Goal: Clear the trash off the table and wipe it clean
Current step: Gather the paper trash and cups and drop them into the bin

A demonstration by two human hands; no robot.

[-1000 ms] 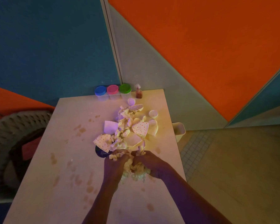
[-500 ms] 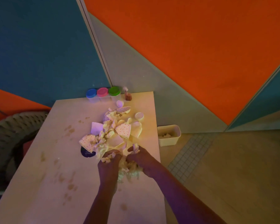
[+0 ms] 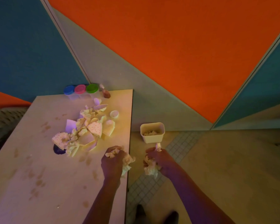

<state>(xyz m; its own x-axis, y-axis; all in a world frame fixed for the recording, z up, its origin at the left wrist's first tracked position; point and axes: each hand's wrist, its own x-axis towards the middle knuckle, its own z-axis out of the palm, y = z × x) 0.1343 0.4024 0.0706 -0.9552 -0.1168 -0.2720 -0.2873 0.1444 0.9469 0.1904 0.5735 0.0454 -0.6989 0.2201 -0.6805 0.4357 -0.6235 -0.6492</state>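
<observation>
Both hands loaded with crumpled paper, at the tabletop's right edge.

Left hand [image 3: 112,160] and right hand [image 3: 158,159], lower centre of frame, each curl round a paper wad [image 3: 150,167]; we judge it light, soft, springy, so squeeze whole clumps. Remaining trash pile [image 3: 86,130] sits mid-tabletop [image 3: 39,191]; bin [image 3: 152,139] on the floor, right of it.
</observation>
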